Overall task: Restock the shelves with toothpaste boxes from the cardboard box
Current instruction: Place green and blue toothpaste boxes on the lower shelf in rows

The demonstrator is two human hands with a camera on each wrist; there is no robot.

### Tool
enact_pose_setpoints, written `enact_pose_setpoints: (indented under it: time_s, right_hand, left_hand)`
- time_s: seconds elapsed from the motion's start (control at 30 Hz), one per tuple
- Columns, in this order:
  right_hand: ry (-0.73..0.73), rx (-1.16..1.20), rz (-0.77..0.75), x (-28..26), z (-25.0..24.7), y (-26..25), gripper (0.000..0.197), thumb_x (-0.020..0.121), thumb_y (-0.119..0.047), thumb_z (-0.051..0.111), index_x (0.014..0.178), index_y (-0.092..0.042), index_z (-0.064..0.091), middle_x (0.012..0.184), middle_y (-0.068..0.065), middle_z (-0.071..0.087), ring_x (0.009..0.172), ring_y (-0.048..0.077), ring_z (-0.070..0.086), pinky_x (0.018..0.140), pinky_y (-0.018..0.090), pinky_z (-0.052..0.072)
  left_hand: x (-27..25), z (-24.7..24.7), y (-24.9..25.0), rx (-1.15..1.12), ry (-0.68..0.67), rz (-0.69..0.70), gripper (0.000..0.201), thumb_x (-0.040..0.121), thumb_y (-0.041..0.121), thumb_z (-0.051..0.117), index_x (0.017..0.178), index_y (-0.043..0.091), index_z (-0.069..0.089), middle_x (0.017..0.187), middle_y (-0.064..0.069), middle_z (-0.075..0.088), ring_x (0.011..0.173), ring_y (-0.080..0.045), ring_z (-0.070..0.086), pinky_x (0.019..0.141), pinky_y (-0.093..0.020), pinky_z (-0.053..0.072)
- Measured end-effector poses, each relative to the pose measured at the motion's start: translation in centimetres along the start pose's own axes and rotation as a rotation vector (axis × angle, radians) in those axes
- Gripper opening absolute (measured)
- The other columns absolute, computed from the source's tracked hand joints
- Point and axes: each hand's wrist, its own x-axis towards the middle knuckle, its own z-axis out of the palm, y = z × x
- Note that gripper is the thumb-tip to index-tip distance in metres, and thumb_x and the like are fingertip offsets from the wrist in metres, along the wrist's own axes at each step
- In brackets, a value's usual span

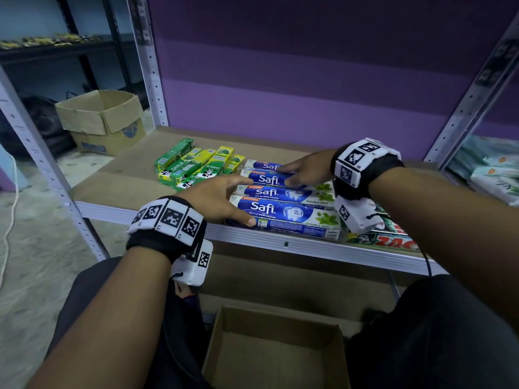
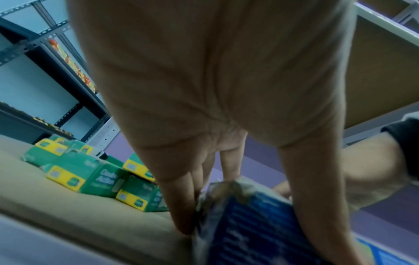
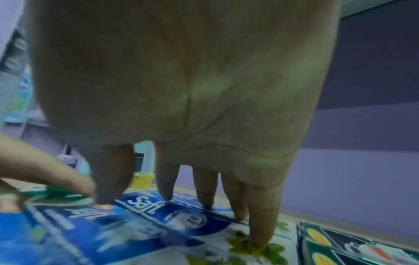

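Several blue-and-white Safi toothpaste boxes [image 1: 283, 210] lie flat side by side on the wooden shelf [image 1: 126, 175]. My left hand [image 1: 224, 197] presses with straight fingers against their left ends, its thumb along the front box. The left wrist view shows those fingers [image 2: 181, 206] beside the end of a blue box [image 2: 249, 224]. My right hand [image 1: 297, 172] rests on top of the rear boxes, and in the right wrist view its spread fingertips [image 3: 165, 190] touch the Safi boxes [image 3: 145, 206]. The open cardboard box [image 1: 275, 346] sits below the shelf between my knees, with no boxes visible inside.
Green and yellow Darlie boxes [image 1: 193, 167] lie in a loose heap left of the Safi row. Dark green packets [image 1: 387, 237] lie right of it at the shelf edge. Another open cardboard box [image 1: 104, 122] stands on the floor at left. Metal uprights frame the shelf.
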Motion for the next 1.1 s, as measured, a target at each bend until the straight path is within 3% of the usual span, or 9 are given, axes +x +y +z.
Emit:
enact_pose_setpoints:
  time_s: [0.07,0.13,0.2,0.27,0.43,0.57,0.77,0.9,1.1]
  right_hand:
    - [-0.059,0.038,-0.037,-1.7,0.2,-0.3,0.072,0.092,-0.068,0.043,0.154,-0.044,0.016,0.163,-0.005,0.015,0.150,0.023,0.015,0.118,0.044,0.011]
    - [-0.132,0.072,-0.032,-3.3,0.8,-0.4,0.095,0.074,-0.081,0.055,0.152,-0.050,0.010,0.164,-0.009,0.008,0.151,0.021,0.009,0.119,0.048,0.008]
    - [-0.188,0.080,-0.014,-4.4,1.9,-0.3,0.116,0.062,-0.079,0.069,0.151,-0.052,0.000,0.164,-0.012,-0.003,0.152,0.018,0.002,0.120,0.049,0.008]
    - [-0.208,0.080,-0.014,-4.9,3.1,-0.3,0.128,0.060,-0.070,0.078,0.150,-0.049,-0.011,0.162,-0.012,-0.016,0.152,0.019,-0.002,0.121,0.050,0.011]
    - [-0.121,0.034,-0.037,-4.9,4.4,-0.4,0.123,0.073,-0.058,0.077,0.152,-0.041,-0.016,0.163,-0.002,-0.020,0.151,0.026,0.008,0.121,0.047,0.019]
    - [-0.132,0.086,-0.044,-4.9,4.2,-0.3,0.123,0.074,-0.053,0.079,0.152,-0.040,-0.015,0.163,-0.002,-0.019,0.151,0.023,0.007,0.121,0.046,0.019]
    - [-0.094,0.096,-0.045,-5.0,3.9,-0.2,0.121,0.072,-0.052,0.080,0.154,-0.040,-0.008,0.165,-0.005,-0.007,0.151,0.020,0.007,0.122,0.045,0.016]
    - [-0.080,0.113,-0.043,-5.1,3.9,-0.2,0.118,0.073,-0.049,0.081,0.155,-0.040,-0.004,0.165,-0.006,-0.003,0.151,0.019,0.008,0.122,0.043,0.016]
    - [-0.064,0.106,-0.040,-5.0,4.2,-0.2,0.124,0.067,-0.055,0.082,0.154,-0.041,-0.005,0.165,-0.005,-0.004,0.152,0.020,0.006,0.122,0.046,0.016]
  left_hand:
    - [0.0,0.3,0.1,0.051,-0.017,-0.027,0.103,0.062,0.042,0.089,0.149,0.034,0.035,0.152,0.013,0.037,0.138,-0.009,0.038,0.112,-0.026,0.032]
    - [0.0,0.5,0.4,0.105,-0.013,-0.029,0.104,0.064,0.047,0.087,0.151,0.035,0.030,0.152,0.014,0.036,0.131,-0.003,0.038,0.101,-0.016,0.030]
    - [-0.2,0.7,0.8,0.113,-0.008,-0.023,0.101,0.066,0.046,0.086,0.150,0.036,0.031,0.148,0.015,0.041,0.122,0.003,0.039,0.092,-0.009,0.031]
    - [-0.2,0.7,1.0,0.119,-0.006,-0.026,0.099,0.067,0.046,0.085,0.150,0.035,0.031,0.145,0.015,0.044,0.128,-0.002,0.042,0.095,-0.013,0.029]
    - [0.1,1.2,1.2,0.105,-0.021,-0.033,0.097,0.077,0.036,0.080,0.154,0.024,0.023,0.158,0.008,0.027,0.130,0.003,0.031,0.095,-0.006,0.019]
    - [0.5,1.5,1.2,0.136,-0.025,-0.026,0.096,0.081,0.036,0.077,0.155,0.024,0.018,0.163,0.002,0.005,0.146,-0.008,0.014,0.098,-0.007,0.011]
    - [0.4,1.9,1.2,0.121,-0.017,0.073,0.079,0.083,0.033,0.075,0.151,0.028,0.033,0.162,0.006,0.014,0.140,0.000,0.019,0.097,0.003,0.008]
    - [0.4,1.9,1.3,0.120,0.013,0.056,0.079,0.081,0.035,0.078,0.149,0.029,0.038,0.163,0.004,0.015,0.147,-0.008,0.018,0.110,-0.016,0.012]
    - [-0.3,1.5,1.6,0.054,0.032,0.072,0.077,0.074,0.028,0.084,0.143,0.028,0.049,0.155,0.011,0.032,0.140,-0.006,0.034,0.105,-0.013,0.021]
